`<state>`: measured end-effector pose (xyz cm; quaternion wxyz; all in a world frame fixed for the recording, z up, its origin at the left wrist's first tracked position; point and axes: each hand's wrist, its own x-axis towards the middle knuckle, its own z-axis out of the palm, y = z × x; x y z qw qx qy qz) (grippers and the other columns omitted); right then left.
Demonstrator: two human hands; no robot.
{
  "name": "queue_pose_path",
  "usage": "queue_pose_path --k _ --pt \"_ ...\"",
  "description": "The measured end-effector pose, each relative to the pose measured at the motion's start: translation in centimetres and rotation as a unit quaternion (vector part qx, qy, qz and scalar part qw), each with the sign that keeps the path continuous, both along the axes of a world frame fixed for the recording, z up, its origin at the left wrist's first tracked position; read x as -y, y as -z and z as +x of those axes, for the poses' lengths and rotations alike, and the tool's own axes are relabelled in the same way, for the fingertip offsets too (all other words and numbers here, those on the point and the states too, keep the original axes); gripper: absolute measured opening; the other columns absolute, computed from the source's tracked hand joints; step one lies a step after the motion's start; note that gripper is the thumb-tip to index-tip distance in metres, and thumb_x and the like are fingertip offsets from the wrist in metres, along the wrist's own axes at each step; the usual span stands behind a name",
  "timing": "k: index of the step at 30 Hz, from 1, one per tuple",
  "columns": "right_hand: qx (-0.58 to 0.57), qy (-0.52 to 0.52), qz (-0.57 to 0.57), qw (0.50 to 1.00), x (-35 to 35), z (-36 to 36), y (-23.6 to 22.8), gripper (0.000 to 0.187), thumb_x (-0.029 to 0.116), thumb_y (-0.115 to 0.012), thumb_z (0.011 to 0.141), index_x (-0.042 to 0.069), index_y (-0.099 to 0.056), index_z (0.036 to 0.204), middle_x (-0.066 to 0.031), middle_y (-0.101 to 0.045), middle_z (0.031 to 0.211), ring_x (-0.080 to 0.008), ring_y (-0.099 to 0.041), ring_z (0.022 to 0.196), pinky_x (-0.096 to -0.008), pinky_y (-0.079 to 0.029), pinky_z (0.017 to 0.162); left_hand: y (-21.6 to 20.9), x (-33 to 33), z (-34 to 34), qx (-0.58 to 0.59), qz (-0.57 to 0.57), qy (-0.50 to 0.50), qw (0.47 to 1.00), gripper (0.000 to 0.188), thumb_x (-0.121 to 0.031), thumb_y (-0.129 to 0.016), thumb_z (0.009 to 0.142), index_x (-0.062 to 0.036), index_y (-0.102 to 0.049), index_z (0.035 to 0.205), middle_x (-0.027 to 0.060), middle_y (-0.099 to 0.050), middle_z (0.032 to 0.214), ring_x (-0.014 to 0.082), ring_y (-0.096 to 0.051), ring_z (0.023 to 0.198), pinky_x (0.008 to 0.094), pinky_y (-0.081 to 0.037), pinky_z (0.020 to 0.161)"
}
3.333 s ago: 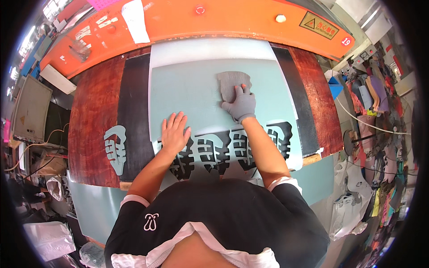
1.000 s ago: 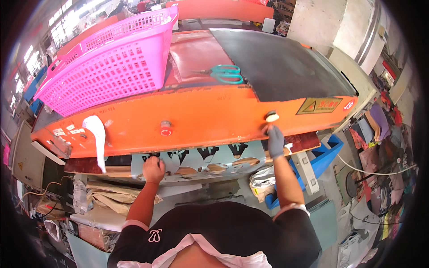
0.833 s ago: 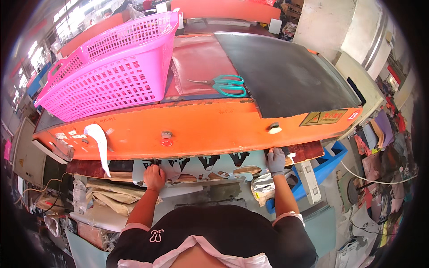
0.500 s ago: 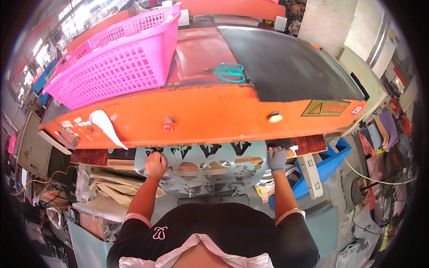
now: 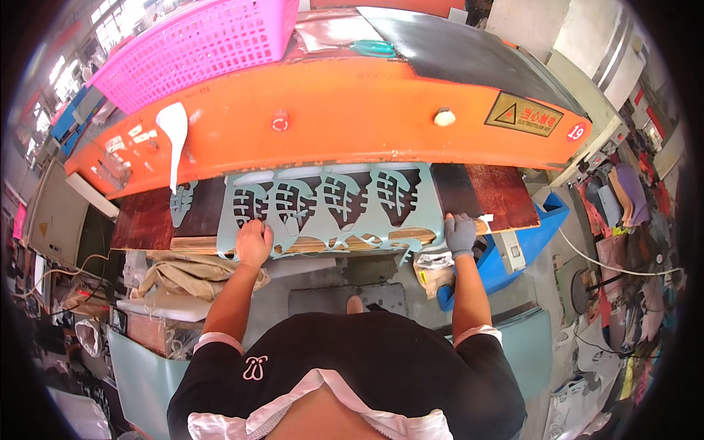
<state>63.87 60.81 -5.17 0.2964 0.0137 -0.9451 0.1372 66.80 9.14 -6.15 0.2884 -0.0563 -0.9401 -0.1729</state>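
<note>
A pale green sheet [image 5: 430,220] with a row of sole-shaped cut-outs lies on the board [image 5: 506,194] in front of me. Slatted dark patterns show in the cut-outs, and the sheet's ragged near edge hangs over the board's front. My left hand [image 5: 254,243], bare, is closed on the sheet's near left part. At its right edge, my right hand [image 5: 460,235] in a grey glove has its fingers curled at the sheet's corner; its grip is partly hidden. A small slatted green piece [image 5: 181,205] lies apart on the board's left side.
An orange machine beam [image 5: 352,121] spans the space beyond the board, with a white scoop-shaped piece [image 5: 173,128] on its front. On top are a pink basket [image 5: 198,55] and teal-handled scissors [image 5: 372,48]. A blue bin [image 5: 506,257] stands below right; brown wrapping [image 5: 180,279] lies below left.
The sheet, which sagged toward me over the board's edge, now lies flatter and farther in on the board. The beam sits higher in view, showing more board and the loose green piece.
</note>
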Motion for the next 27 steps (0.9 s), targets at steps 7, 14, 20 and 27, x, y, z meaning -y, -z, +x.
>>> queue_pose_path --k 7,14,20,27 --pt "-0.007 0.020 -0.051 0.998 -0.1 13.2 0.3 0.027 0.024 -0.052 0.088 0.002 -0.063 0.077 -0.0168 -0.059 0.069 -0.0329 -0.058 0.069 -0.0460 -0.042 0.064 -0.6 -0.9 13.8 -0.016 0.009 0.004 1.000 0.015 -0.014 -0.057 0.074 -0.0067 -0.046 0.070 0.0107 -0.049 0.069 0.0314 -0.050 0.067 0.0438 -0.038 0.059" --pt "0.040 0.025 -0.286 0.957 4.6 18.8 -2.9 0.056 0.034 -0.064 0.084 -0.002 -0.048 0.125 -0.0196 -0.050 0.126 -0.0287 -0.048 0.117 -0.0376 -0.042 0.095 0.2 -1.6 24.4 -0.047 0.012 0.012 0.999 0.016 -0.014 -0.059 0.072 -0.0074 -0.045 0.067 0.0093 -0.047 0.067 0.0293 -0.049 0.063 0.0415 -0.037 0.058" --pt "0.055 -0.168 -0.100 0.979 20.0 11.5 -5.6 0.074 0.051 -0.068 0.073 -0.002 -0.048 0.121 -0.0209 -0.053 0.116 -0.0364 -0.051 0.107 -0.0442 -0.042 0.092 0.8 -2.1 31.4 -0.027 0.005 0.003 1.000 0.016 -0.015 -0.061 0.070 -0.0078 -0.047 0.068 0.0090 -0.047 0.067 0.0289 -0.049 0.064 0.0405 -0.037 0.058" --pt "0.335 0.062 0.022 0.940 30.3 12.9 -8.2 0.094 0.057 -0.068 0.066 0.008 -0.036 0.138 -0.0180 -0.029 0.145 -0.0422 -0.034 0.127 -0.0430 -0.039 0.099 3.0 -1.8 37.3 0.008 0.017 -0.003 1.000 0.020 -0.016 -0.065 0.067 -0.0090 -0.047 0.069 0.0085 -0.047 0.069 0.0291 -0.049 0.066 0.0419 -0.037 0.059"
